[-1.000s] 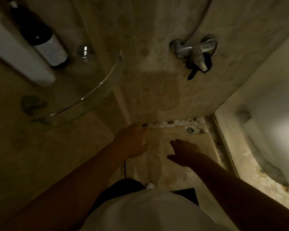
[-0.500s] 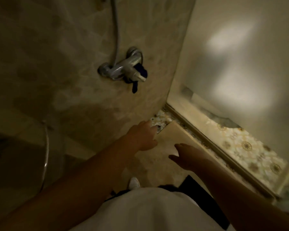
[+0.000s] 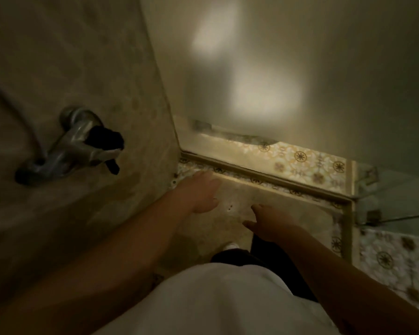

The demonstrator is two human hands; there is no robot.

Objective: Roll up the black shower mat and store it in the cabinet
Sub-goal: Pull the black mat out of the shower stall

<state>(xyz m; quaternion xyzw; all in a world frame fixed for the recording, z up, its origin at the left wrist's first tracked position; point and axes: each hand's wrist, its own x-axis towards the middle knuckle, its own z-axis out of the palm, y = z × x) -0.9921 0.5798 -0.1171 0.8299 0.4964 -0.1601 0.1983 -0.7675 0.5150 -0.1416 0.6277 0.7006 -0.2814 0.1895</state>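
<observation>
Although my shirt (image 3: 215,298) and right forearm hide most of it, the black mat (image 3: 283,269) shows as a dark flat strip on the shower floor (image 3: 271,199) just beside my feet, below my right wrist. It sits further toward the middle of my view than half a second ago, and neither hand touches it.

My right hand (image 3: 269,221) hangs above the beige floor with its fingers loosely spread and nothing in them, much as it did before. My left hand (image 3: 198,192) reaches down toward the corner, fingers straight and together, also empty; it now sits over the near edge of the floor rather than over the patterned border.

A white shoe toe (image 3: 230,245) peeks out past my shirt, beside the mat.

My head has turned to the right since the earlier frames. The tap (image 3: 68,146) with the black cloth (image 3: 104,141) draped on it has slid to the left edge, and its hose (image 3: 10,102) now runs off the left side. The glass shelf and bottle seen a second ago are out of sight. More of the sill (image 3: 264,176) and the patterned tiles (image 3: 300,160) beyond it has come into view, under a pale frosted panel (image 3: 276,68) with blurred light patches.
</observation>
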